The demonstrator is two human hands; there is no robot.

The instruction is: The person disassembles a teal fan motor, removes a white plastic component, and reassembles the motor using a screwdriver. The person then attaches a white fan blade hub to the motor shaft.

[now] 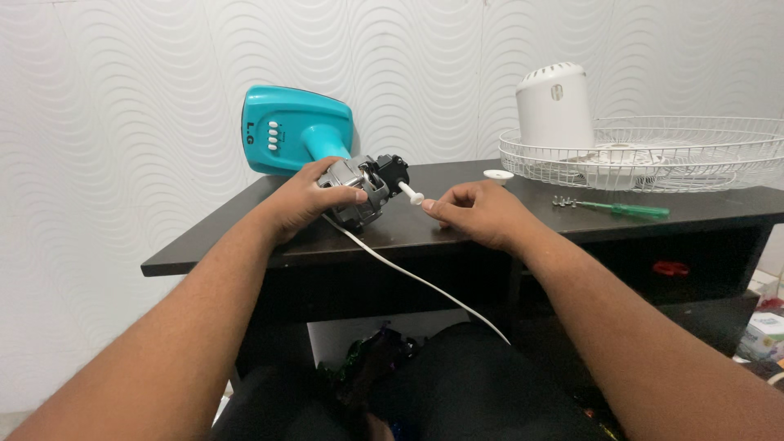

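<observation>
The bare fan motor point(359, 189), lying on the dark table point(457, 233) before the teal base point(294, 131), is clasped by the left hand point(314, 200); its white knob point(411, 193) is approached by the right hand's point(478, 214) pinched fingertips point(430, 206), apparently holding nothing. Disassembly appears under way; a firm pinch seems required next.

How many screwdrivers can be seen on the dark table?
1. A green-handled screwdriver lies on the dark table, in front of the white wire fan grille, to the right of the right hand. Others may be hidden behind the grille.
</observation>
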